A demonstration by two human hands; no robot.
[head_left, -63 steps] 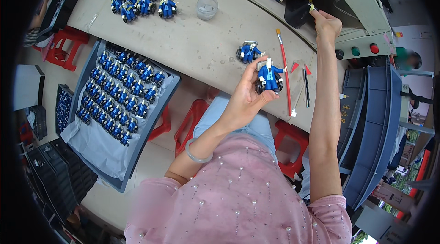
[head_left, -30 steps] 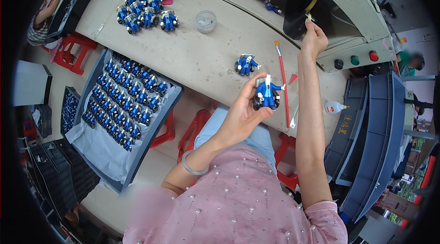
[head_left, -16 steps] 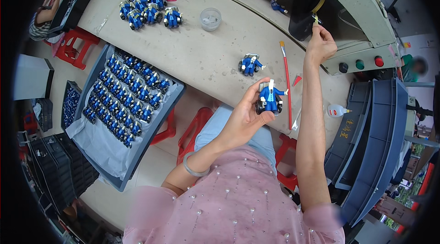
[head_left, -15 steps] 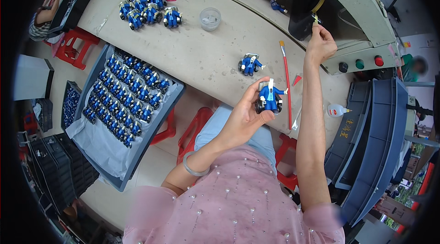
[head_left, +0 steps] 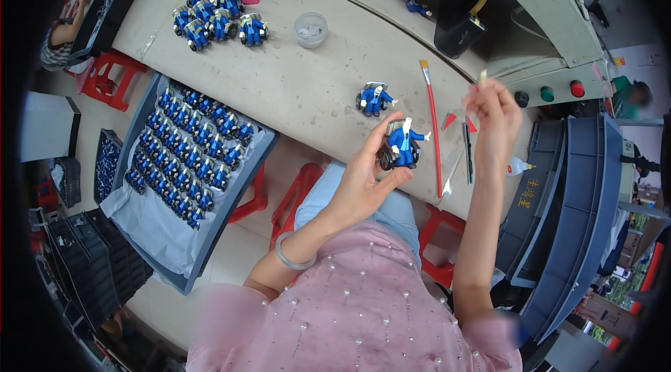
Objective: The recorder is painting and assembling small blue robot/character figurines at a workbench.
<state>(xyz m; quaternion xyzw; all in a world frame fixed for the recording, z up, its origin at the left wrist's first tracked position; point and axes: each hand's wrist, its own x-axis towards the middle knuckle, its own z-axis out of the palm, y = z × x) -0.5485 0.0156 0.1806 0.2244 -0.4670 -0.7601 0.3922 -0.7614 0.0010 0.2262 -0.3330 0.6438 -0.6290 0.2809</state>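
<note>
My left hand [head_left: 367, 183] holds a small blue figure seated in a dark wheelchair [head_left: 401, 146], raised above the near edge of the beige table [head_left: 293, 85]. My right hand [head_left: 493, 110] is lifted to its right, its fingers pinching a tiny pale piece [head_left: 482, 76]. A second blue wheelchair figure [head_left: 374, 98] stands on the table just beyond the held one. A red-handled brush [head_left: 432, 124] lies on the table between my two hands.
A grey tray [head_left: 185, 162] lined with white cloth holds several rows of blue figures at my left. Several more figures [head_left: 217, 9] cluster at the far left near a clear cup [head_left: 311, 28]. A black container [head_left: 461, 16] and small tools [head_left: 467, 152] lie at the right.
My right hand has pulled back from the black container toward me, now with a pale piece pinched in it. My left hand still holds the figure, slightly lower.
</note>
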